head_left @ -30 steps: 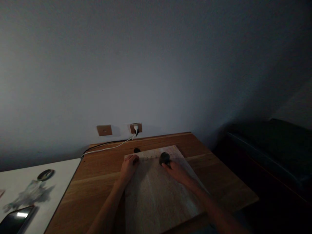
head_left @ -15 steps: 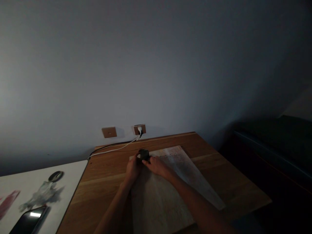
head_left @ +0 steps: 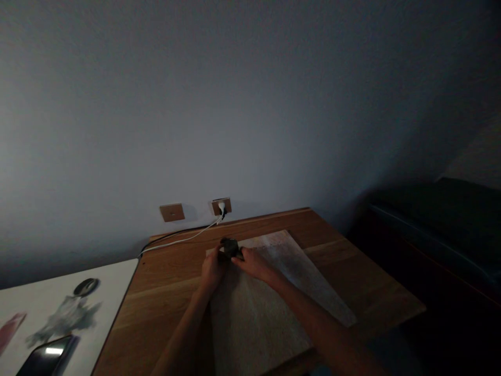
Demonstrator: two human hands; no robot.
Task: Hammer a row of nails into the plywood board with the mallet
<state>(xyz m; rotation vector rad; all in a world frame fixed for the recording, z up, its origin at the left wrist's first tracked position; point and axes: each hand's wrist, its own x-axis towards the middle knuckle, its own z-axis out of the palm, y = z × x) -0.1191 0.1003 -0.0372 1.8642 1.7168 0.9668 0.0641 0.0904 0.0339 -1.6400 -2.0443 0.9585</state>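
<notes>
A pale, mottled sheet [head_left: 282,292] lies flat on the wooden table [head_left: 168,271]. At its far left corner my left hand [head_left: 212,271] rests on the sheet's edge with the fingers curled. My right hand [head_left: 253,264] reaches across beside it, fingers closed round a small dark round object [head_left: 230,246] that sits on that corner. Both hands nearly touch each other. The room is dim and the fingertips are hard to make out.
A white cable [head_left: 183,237] runs over the table's back edge to a wall socket [head_left: 221,206]; a second wall plate [head_left: 171,212] is left of it. A white surface [head_left: 47,318] on the left bears a phone [head_left: 47,357] and small items. Dark furniture [head_left: 438,230] stands at right.
My right hand has carried the dark round object from the middle of the sheet's far edge leftward to the corner by my left hand. The left hand has hardly moved.
</notes>
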